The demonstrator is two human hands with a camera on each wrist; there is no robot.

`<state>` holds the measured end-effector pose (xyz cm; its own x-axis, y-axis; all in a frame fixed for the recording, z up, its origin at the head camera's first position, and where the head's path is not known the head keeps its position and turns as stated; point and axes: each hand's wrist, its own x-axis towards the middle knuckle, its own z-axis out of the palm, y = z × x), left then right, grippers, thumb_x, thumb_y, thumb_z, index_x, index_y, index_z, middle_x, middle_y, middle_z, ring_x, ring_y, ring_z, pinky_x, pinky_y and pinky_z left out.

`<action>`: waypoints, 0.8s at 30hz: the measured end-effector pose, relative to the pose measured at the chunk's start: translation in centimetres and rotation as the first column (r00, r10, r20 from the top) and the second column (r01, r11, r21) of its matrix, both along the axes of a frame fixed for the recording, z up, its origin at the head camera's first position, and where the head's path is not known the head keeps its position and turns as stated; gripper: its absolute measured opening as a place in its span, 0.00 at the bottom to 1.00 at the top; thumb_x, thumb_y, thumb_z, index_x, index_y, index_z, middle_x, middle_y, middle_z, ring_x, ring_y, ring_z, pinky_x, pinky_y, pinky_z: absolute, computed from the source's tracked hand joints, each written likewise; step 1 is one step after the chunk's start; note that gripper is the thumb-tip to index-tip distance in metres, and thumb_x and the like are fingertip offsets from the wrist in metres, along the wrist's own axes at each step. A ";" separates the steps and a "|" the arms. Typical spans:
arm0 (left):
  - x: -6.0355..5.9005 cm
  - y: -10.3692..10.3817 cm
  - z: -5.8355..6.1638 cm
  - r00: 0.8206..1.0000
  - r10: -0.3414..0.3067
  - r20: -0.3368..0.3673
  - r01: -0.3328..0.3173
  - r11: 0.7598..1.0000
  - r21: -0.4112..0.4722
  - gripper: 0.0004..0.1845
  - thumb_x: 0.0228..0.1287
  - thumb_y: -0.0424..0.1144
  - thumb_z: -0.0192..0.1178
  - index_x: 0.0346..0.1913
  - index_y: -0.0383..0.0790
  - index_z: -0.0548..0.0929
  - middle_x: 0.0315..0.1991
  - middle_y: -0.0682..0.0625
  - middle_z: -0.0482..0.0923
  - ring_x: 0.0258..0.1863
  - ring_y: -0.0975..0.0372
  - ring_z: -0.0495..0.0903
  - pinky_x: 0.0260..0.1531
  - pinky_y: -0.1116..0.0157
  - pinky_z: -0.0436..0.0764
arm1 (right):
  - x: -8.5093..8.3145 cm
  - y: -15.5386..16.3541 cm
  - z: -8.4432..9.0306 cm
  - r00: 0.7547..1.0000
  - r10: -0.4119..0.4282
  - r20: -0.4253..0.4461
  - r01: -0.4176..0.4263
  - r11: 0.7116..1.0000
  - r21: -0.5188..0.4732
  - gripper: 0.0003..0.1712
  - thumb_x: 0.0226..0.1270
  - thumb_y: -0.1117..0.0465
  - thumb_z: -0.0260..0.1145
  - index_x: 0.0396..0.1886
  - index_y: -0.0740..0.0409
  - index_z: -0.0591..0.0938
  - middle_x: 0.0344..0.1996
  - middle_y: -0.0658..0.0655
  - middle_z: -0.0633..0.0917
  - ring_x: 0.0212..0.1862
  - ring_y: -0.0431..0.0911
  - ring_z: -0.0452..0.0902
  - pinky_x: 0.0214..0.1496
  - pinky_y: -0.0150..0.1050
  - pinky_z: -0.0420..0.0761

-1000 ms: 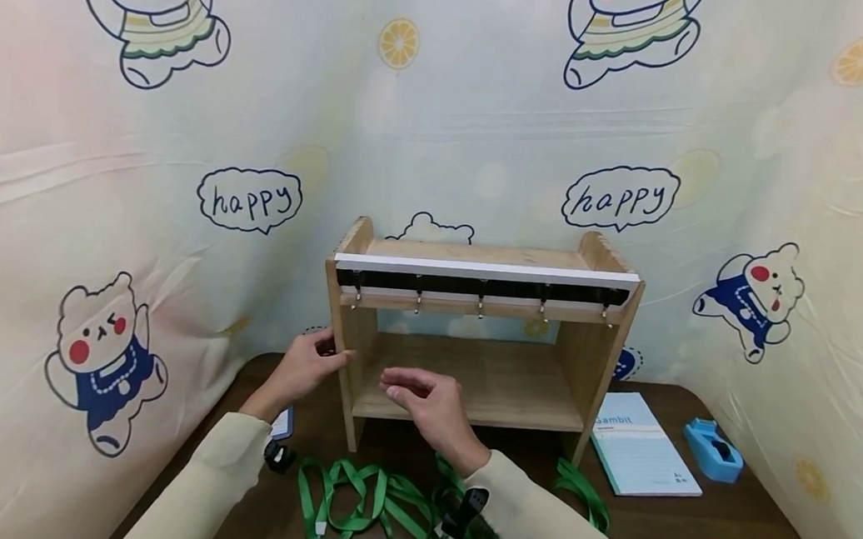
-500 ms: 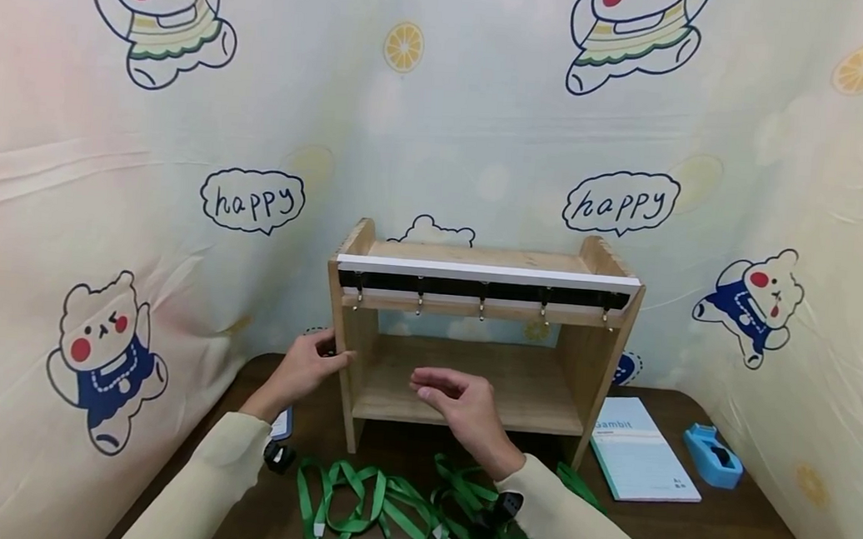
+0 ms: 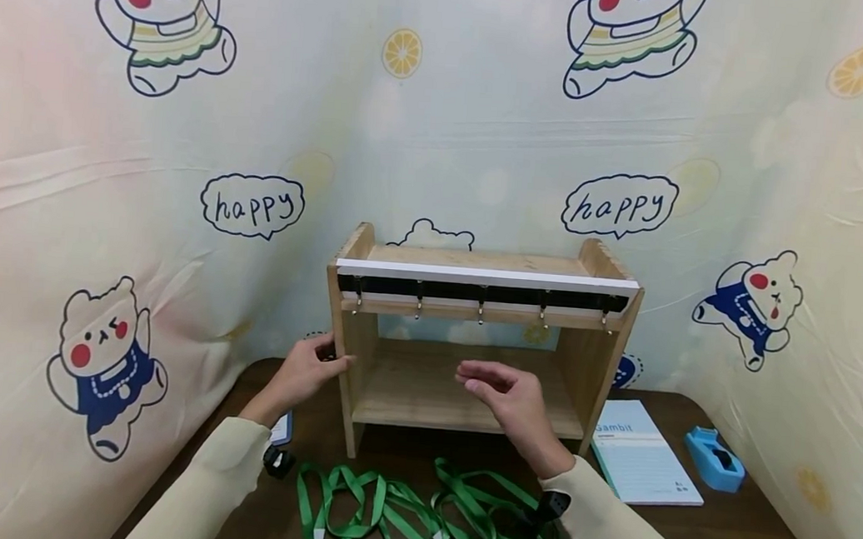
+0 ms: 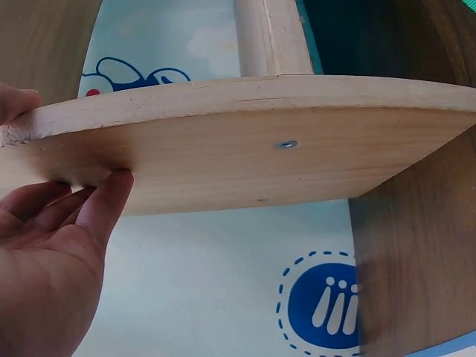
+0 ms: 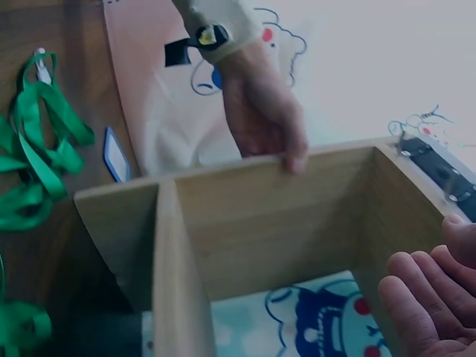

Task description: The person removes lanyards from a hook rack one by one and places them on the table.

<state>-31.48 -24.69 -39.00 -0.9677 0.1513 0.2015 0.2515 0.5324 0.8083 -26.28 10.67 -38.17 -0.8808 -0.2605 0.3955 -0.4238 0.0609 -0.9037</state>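
A small wooden shelf (image 3: pixel 591 352) stands on the dark table, with a black strip (image 3: pixel 448 291) bearing several metal hooks across its upper front. My left hand (image 3: pixel 305 378) grips its left side panel (image 4: pixel 216 160), thumb on the front edge and fingertips pressed to the outer face, as the left wrist view shows. In front of the lower board, my right hand (image 3: pixel 514 400) hovers with loosely bent fingers and nothing held. Its palm faces upward in the right wrist view, fingers (image 5: pixel 416 297) slightly curled. Several green lanyards (image 3: pixel 378 500) lie on the table before the shelf.
To the right of the shelf lie a white and light-blue notebook (image 3: pixel 644 455) and a blue tape dispenser (image 3: pixel 715 461). A blue-edged card (image 3: pixel 282 429) sits near the left wrist. Printed cloth (image 3: pixel 441 136) surrounds the table at the back and sides.
My right hand has moved rightward across the shelf's front, fingers still loosely bent, uncovering more of the lanyards. The left hand keeps its grip on the side panel.
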 end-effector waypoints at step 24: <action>0.0 0.1 -0.1 1.000 -0.003 -0.002 0.003 1.000 -0.003 0.34 0.68 0.53 0.64 0.72 0.42 0.72 0.63 0.38 0.77 0.58 0.48 0.79 0.53 0.53 0.83 | 0.4 7.1 2.1 0.984 -0.166 -0.059 0.171 0.981 0.090 0.19 0.71 0.55 0.68 0.57 0.57 0.85 0.53 0.61 0.89 0.51 0.39 0.88 0.52 0.27 0.82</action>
